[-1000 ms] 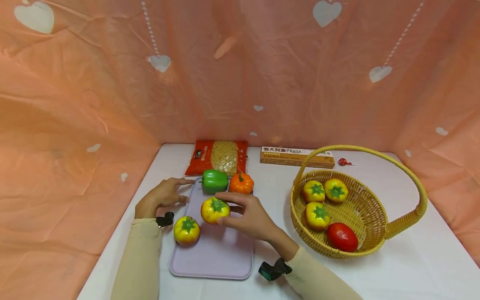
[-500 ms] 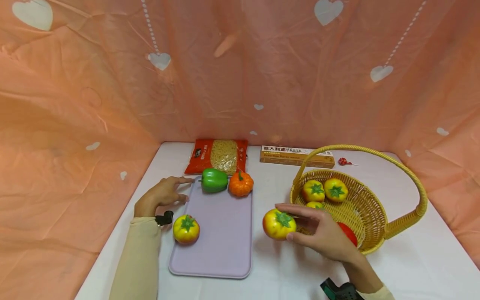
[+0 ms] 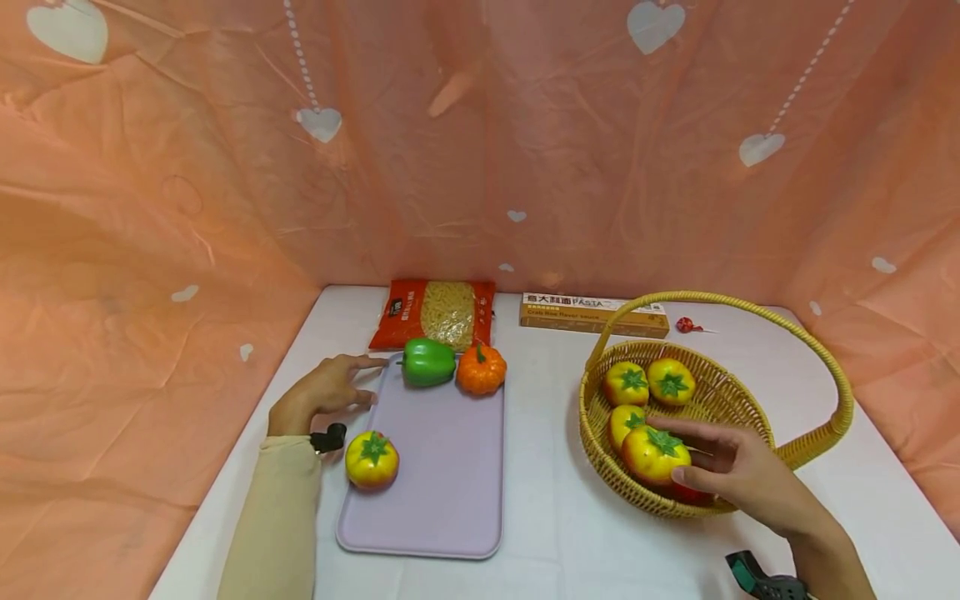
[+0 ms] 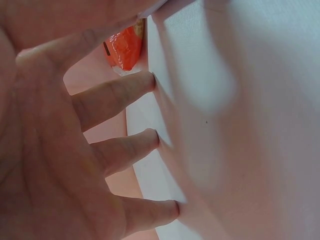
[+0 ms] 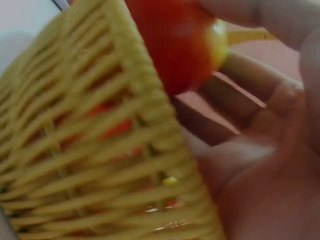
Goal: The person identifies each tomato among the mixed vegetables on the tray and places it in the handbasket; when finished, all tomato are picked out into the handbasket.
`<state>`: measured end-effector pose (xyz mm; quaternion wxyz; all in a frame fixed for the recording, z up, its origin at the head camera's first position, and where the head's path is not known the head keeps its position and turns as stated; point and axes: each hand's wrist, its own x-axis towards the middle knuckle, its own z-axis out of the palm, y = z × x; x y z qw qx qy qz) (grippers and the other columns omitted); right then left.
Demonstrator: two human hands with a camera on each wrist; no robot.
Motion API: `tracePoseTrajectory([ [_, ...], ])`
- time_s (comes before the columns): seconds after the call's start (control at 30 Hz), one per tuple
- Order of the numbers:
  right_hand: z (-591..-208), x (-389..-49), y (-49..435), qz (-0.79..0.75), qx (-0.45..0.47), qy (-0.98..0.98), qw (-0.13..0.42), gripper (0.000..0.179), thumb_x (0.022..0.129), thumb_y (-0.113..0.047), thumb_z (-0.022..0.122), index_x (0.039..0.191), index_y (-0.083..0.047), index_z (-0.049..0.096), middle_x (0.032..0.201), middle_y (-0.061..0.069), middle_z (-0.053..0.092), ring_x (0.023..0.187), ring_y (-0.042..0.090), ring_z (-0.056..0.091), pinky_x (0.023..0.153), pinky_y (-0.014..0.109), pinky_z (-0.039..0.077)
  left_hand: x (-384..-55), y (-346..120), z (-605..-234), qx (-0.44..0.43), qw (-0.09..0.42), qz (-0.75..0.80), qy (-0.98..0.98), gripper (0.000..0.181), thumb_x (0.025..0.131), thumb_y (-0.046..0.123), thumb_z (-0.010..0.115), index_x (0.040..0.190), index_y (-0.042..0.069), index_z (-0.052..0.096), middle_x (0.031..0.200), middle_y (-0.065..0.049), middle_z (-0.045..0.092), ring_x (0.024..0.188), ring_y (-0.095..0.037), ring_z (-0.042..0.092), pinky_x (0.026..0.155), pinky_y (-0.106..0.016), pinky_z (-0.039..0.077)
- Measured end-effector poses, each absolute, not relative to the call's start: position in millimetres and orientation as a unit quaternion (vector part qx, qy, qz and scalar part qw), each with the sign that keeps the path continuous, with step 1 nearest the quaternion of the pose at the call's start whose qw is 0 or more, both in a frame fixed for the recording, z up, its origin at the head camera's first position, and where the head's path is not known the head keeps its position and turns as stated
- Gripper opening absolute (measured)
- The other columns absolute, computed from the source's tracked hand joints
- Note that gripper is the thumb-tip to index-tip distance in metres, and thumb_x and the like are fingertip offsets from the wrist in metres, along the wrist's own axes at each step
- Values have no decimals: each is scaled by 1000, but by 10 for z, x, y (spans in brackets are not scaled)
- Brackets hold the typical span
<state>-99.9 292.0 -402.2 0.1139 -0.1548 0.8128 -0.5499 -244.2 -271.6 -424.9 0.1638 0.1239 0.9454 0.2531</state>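
My right hand (image 3: 757, 475) holds a yellow-and-red toy persimmon (image 3: 651, 458) with a green leaf top, fingers and thumb round its right side. It is inside the yellow wicker basket (image 3: 597, 462), at the near side. In the right wrist view the persimmon (image 5: 175, 50) shows beyond the woven wall. Beside it in the basket are several more persimmons (image 3: 671, 381) and a red fruit (image 3: 692, 495), mostly hidden. My left hand (image 3: 322, 396) rests at the left edge of the lilac tray (image 3: 442, 483). Its fingers (image 4: 117, 97) are spread, tips on the tablecloth.
On the tray are a green bell pepper (image 3: 428, 362), a small orange pumpkin (image 3: 482, 369) and one persimmon (image 3: 372, 460). Behind lie a red pasta bag (image 3: 442, 312), a pasta box (image 3: 592, 317) and a red lollipop (image 3: 686, 325). The basket's handle (image 3: 810, 333) arches up at right.
My right hand has carried the persimmon from above the tray rightward and into the basket. The left hand has stayed at the tray's edge.
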Motion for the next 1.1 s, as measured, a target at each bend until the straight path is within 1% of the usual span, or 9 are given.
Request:
tracePoseTrajectory([
  [0.1,-4015,-1036,2924,-525,-159,827,125,48,101,-9,77,149,-10,68,143,-15,71,122,3,71,94,23,63,-2439,-2714,-4246,121,165,255,945,69,95,18,84,159,15,59,162,-32,51,151,-58,44,122,-78,34],
  [0.23,-4006,-1096,2872,-505,-146,841,127,48,101,-16,80,148,-16,70,147,1,70,120,2,71,93,22,63,-2429,-2711,-4242,115,170,257,944,69,95,18,83,159,15,59,162,-32,52,151,-57,44,122,-78,34],
  [0.33,-4018,-1139,2819,-506,-144,842,118,49,101,-16,80,148,-14,70,151,18,65,119,0,70,93,21,62,-2432,-2711,-4249,111,172,257,944,68,95,18,83,159,16,59,163,-32,51,150,-57,44,121,-79,35],
  [0.43,-4054,-1190,2745,-514,-154,838,104,50,100,-14,81,149,-9,68,152,26,61,120,-1,69,94,20,62,-2439,-2712,-4256,108,172,257,945,68,95,18,82,160,16,59,163,-31,51,151,-56,44,121,-79,35],
  [0.63,-4138,-1321,2584,-463,-160,870,50,52,98,-20,85,148,-13,69,147,20,68,120,0,70,97,12,55,-2440,-2721,-4249,109,170,258,945,69,95,18,83,160,16,59,163,-32,51,151,-57,44,122,-78,34],
  [0.87,-4119,-1371,2477,-367,-136,920,-21,58,93,-26,90,146,-12,71,135,12,77,122,28,72,102,11,46,-2446,-2717,-4243,107,176,258,944,69,95,19,83,160,17,58,164,-31,50,152,-56,42,123,-79,33],
  [1.0,-4053,-1355,2456,-376,-131,917,-36,57,94,-26,89,146,-12,71,139,15,75,125,37,72,103,14,50,-2451,-2711,-4247,105,178,257,944,70,95,19,83,160,17,58,164,-31,49,152,-57,42,122,-79,34],
  [1.03,-4043,-1353,2448,-390,-135,910,-35,56,95,-24,88,147,-11,70,141,16,75,126,37,73,103,14,52,-2451,-2711,-4249,104,179,258,944,70,95,19,83,160,16,58,164,-32,49,152,-57,42,122,-79,34],
  [1.1,-4033,-1353,2432,-431,-148,890,-29,55,96,-19,86,147,-9,69,143,20,72,129,29,73,102,17,56,-2449,-2711,-4250,103,180,259,943,70,95,19,83,161,17,57,165,-32,48,153,-58,41,122,-79,33],
])
